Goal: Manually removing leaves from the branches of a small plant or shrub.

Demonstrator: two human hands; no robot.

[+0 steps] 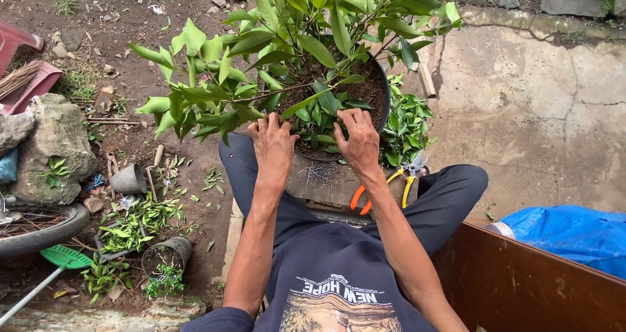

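A large black pot [386, 90] filled with dark soil holds a leafy green shrub [287, 38] in front of me. My left hand [272, 146] rests on the pot's near rim, fingers spread among the lower leaves. My right hand [358, 139] also lies on the near rim, fingers curled on the soil and small leaves. Whether either hand grips a stem is hidden by foliage. Pruning shears [391, 185] with orange and yellow handles lie on the ground by my right forearm.
Cut green leaves [404, 130] are heaped right of the pot. At left are a rock [55, 143], small black pots [166, 254], a wheel [39, 227] and a green rake [62, 257]. A brown board [521, 280] and blue tarp [574, 231] sit at right.
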